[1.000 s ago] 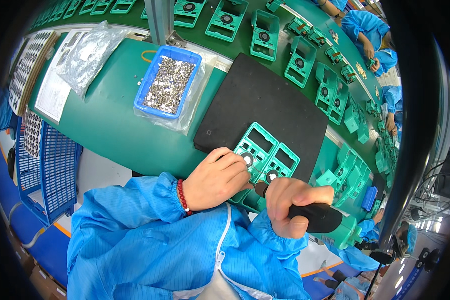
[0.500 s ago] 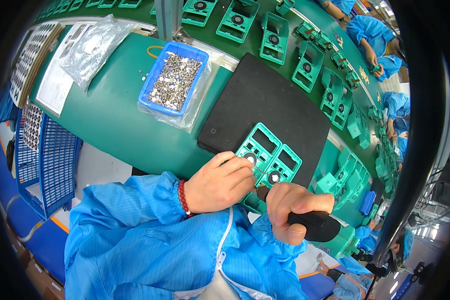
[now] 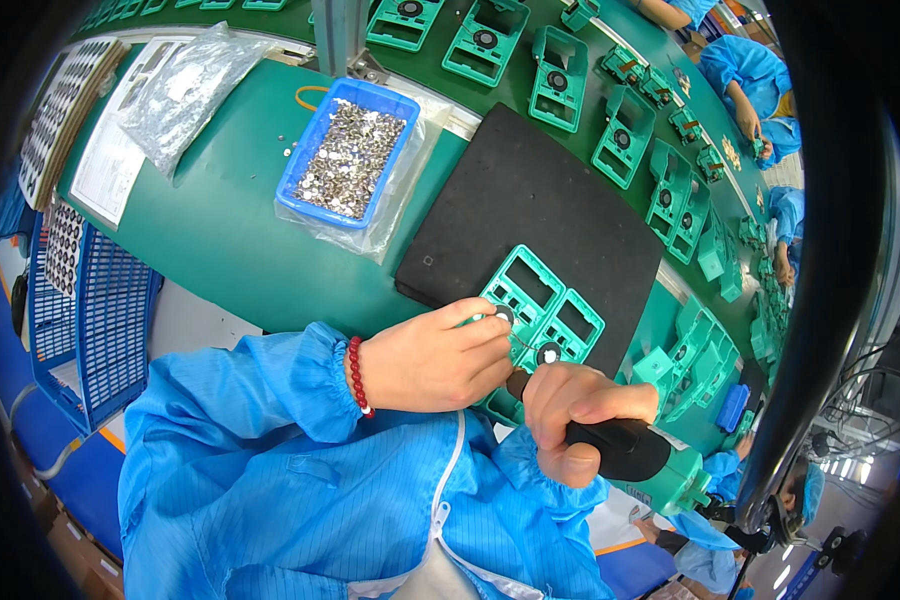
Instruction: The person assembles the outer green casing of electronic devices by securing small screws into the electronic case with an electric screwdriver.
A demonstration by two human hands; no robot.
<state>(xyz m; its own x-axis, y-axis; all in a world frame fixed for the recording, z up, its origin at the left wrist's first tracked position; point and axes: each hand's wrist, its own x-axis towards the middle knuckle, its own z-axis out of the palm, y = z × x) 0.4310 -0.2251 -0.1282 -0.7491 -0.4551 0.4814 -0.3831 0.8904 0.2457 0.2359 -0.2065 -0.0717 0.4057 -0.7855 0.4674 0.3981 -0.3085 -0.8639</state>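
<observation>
My right hand [image 3: 575,408] is wrapped round an electric screwdriver [image 3: 625,450] with a black grip and green rear. Its dark nose points at the near part of a two-part green plastic housing [image 3: 574,312]; the tip is hidden by my fingers. My left hand [image 3: 432,358], a red bead bracelet on its wrist, rests at the housing's left side with fingers bent together near a round black part. Whatever those fingertips pinch is hidden. A second round black part with a pale centre [image 3: 548,354] sits in the right half, with a thin wire nearby.
The housing lies on a black mat [image 3: 540,200]. Beyond it, a blue tray [image 3: 322,217] holds many small metal parts. A plastic bag [image 3: 185,95] lies at far left. Several green housings [image 3: 558,80] line the far side. Co-workers [image 3: 750,90] sit at right.
My left hand has shifted slightly, its wrist lower and flatter. My right hand and the screwdriver have moved a little left. The housing stays in place.
</observation>
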